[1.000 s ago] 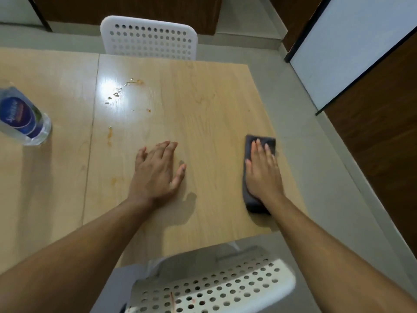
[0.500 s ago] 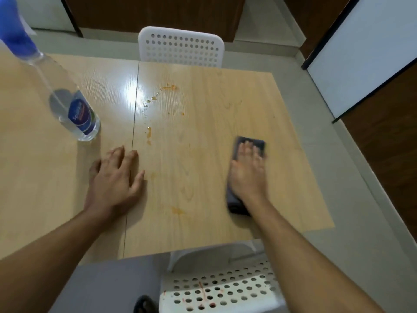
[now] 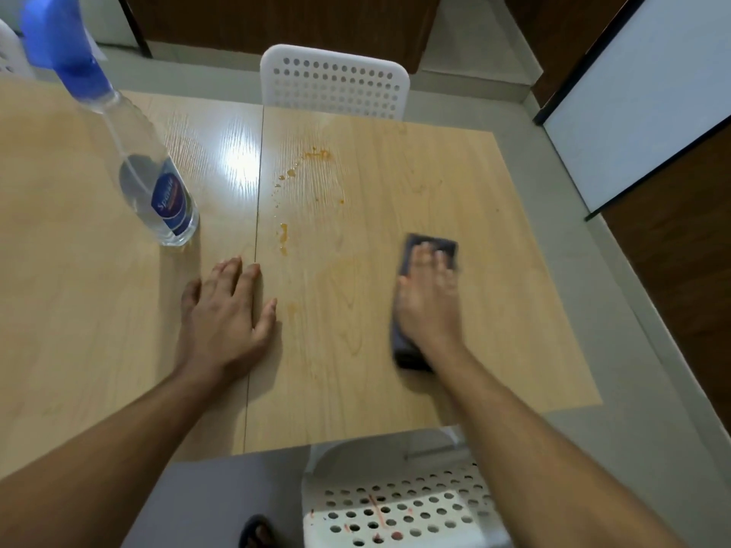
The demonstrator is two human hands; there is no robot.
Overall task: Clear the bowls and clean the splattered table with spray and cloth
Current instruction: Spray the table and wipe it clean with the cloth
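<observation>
dark cloth (image 3: 429, 247) flat on table (image 3: 455, 183), long axis running away from person. right hand (image 3: 429, 306) pressed flat on cloth, fingers straight. orange splatter (image 3: 283, 239) left of cloth, between both hands, beyond them. left hand (image 3: 227, 322) flat on table left of cloth, nearer splatter, holding nothing. spray bottle (image 3: 158, 191) further left.

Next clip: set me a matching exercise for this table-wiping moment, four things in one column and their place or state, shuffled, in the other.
Things:
1. spray bottle
2. cloth
3. left hand
4. orange splatters

Places or states:
A. flat under the right hand
B. unwiped, beyond and between the hands
C. standing at the table's left, blue trigger on top
D. spread flat on bare wood, holding nothing

Pairs: 1-C, 2-A, 3-D, 4-B
</observation>
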